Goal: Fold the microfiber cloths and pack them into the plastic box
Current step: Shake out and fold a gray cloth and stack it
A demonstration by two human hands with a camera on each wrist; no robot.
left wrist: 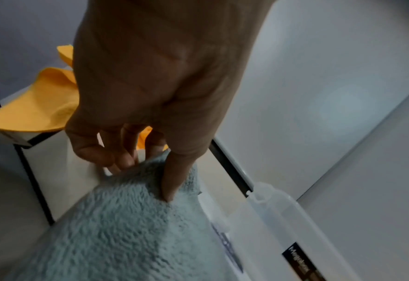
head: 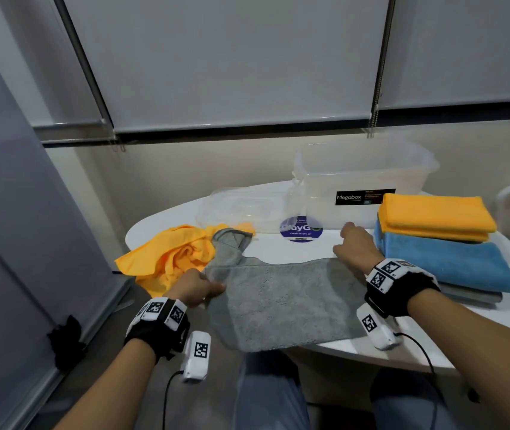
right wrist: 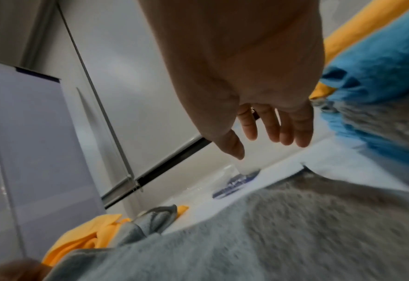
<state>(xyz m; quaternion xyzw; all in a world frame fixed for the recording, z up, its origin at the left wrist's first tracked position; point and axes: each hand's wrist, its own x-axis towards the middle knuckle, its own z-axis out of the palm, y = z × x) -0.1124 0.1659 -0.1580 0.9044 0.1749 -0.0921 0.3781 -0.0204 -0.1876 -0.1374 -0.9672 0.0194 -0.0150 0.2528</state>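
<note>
One grey cloth lies spread on the white table, directly in front of the person, and its near edge hangs a little over the table's front edge. Its far edge is almost straight, and its upper left corner continues as a narrow strip toward the far left. The left hand pinches the cloth's left edge: in the left wrist view the thumb presses on top of the pile and the curled fingers are under the edge. The right hand is above the cloth's far right corner, its fingers relaxed and nearly straight, holding nothing; if the heel of the hand touches the cloth, I cannot tell.

To the left, a crumpled yellow cloth lies at the table's left edge, touching the grey strip and partly over the edge. To the right, near the right wrist, there is a stack: a folded yellow cloth on a folded blue cloth on a grey layer. Behind, the clear box stands open near the wall, with its lid flat on the table just to its left. A round blue sticker is on the table in front of the box. Between the grey cloth's far edge and the box there is a band of bare table.
</note>
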